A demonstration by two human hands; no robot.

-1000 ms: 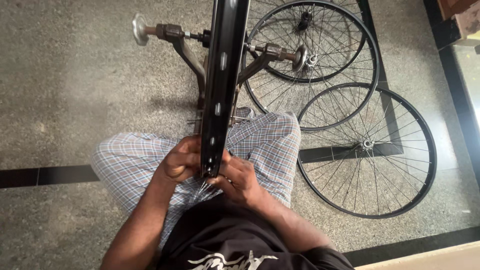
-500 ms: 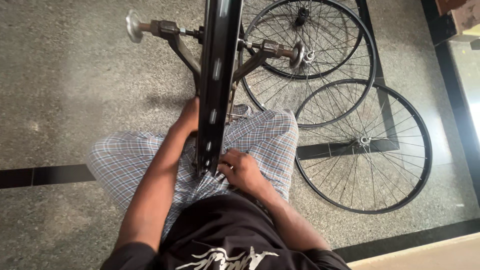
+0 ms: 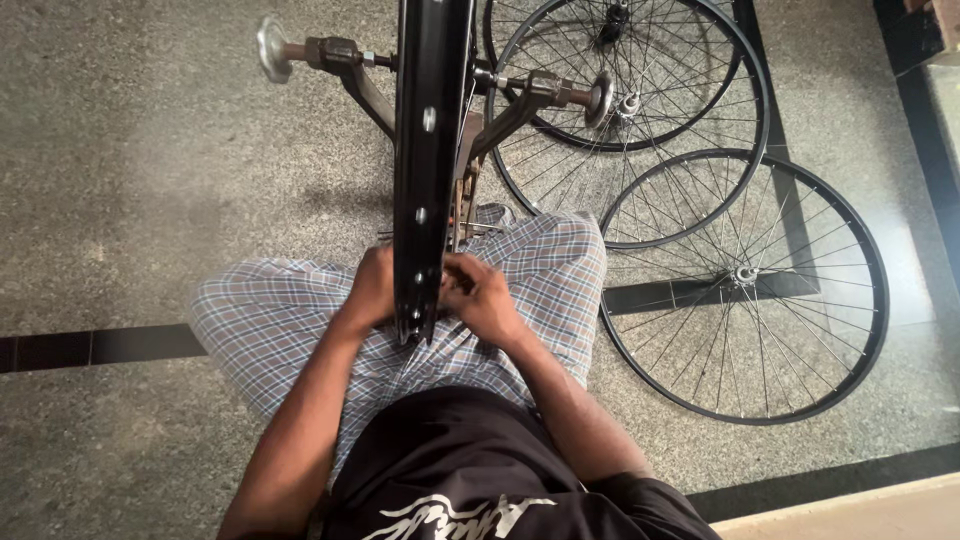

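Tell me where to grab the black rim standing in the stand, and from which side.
Take the black rim at its near, lowest stretch, over the lap, with one hand on each flat side. It stands edge-on and upright in the stand, so its side faces are open to left and right. The left hand and right hand already flank it there. Spokes probably crowd a grip higher up.

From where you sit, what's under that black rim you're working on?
Under the black rim are the checked-trousered lap and the metal stand. Left hand and right hand flank its near end; the stand's base is hidden.
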